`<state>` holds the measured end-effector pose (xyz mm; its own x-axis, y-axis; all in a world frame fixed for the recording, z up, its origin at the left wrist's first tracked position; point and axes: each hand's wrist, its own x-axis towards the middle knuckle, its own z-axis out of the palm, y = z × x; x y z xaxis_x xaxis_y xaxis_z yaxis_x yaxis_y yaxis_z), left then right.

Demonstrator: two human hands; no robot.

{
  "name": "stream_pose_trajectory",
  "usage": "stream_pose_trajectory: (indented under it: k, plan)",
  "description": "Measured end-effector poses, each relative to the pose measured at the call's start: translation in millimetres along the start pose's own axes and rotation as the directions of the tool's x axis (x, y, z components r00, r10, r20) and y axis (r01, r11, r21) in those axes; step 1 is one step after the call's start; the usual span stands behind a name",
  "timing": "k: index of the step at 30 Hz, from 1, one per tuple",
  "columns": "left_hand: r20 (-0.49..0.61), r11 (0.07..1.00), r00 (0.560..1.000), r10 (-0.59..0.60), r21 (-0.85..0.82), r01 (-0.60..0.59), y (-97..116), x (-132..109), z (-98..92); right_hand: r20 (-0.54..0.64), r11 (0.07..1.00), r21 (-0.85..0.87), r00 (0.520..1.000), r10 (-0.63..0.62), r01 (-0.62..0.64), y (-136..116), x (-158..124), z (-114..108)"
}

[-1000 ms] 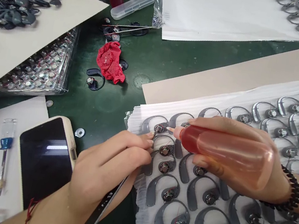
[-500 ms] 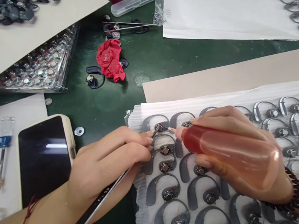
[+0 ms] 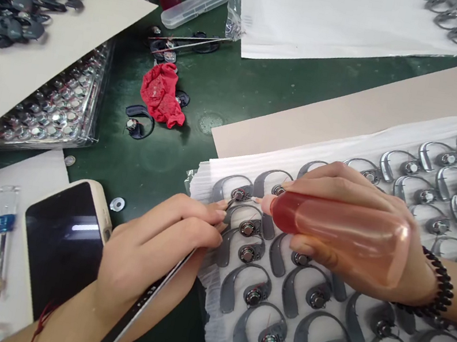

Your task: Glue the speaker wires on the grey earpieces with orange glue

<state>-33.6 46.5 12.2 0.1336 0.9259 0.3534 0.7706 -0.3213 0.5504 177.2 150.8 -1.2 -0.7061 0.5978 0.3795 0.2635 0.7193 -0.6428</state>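
Left hand (image 3: 156, 258) is pinching black tweezers (image 3: 140, 305), fingers clamped together on the shanks near the tips. Tips are pointing at the round speaker (image 3: 238, 194) of a grey earpiece (image 3: 247, 189), which is lying at the far left corner of the white foam sheet (image 3: 238, 164). Contact and tip gap are too small to tell. Right hand (image 3: 365, 194) is gripping a squeeze bottle (image 3: 344, 237) over the foam sheet, fingers and thumb wrapped around its body, bottle lying nearly flat, reddish liquid gathering at the nozzle end. Nozzle (image 3: 267, 204) is pointing at that same earpiece, just beside the speaker; touching or not, can't tell.

Handling, judging by looks: earpiece is probably being very light, with a smooth, springy hook and a stiffer speaker end. Thin wires are showing on neighbouring pieces, so that end is likely being fragile; the hook's broad part is offering the safer hold. Bottle is looking soft-walled and slightly slippery, so mid-body is suiting a light grip; hard squeezing would be risking a flood. Tweezers are looking stiff and thin.

Red cloth (image 3: 162, 96) is lying beyond the foam sheet's left corner; phone (image 3: 62, 248) is resting left of the sheet.
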Motion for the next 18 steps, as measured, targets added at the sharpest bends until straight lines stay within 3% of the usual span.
stream_pose_trajectory:
  k: [10,15,18]
  plan:
    - [-0.069,1.0,0.998,0.003,-0.022,-0.004,-1.4,-1.4,5.0,-0.004,1.0,0.021,1.0,-0.004,0.004,0.9,-1.1,1.0]
    - [-0.006,0.998,0.998,0.061,-0.023,-0.061,-4.7,-0.9,3.3,-0.013,1.0,0.014,1.0,-0.004,0.005,0.7,-0.6,0.4]
    - [-0.028,0.998,0.998,0.053,-0.02,-0.054,-4.6,-0.8,2.4,-0.011,1.0,0.015,1.0,-0.022,0.022,0.5,-0.1,0.2]
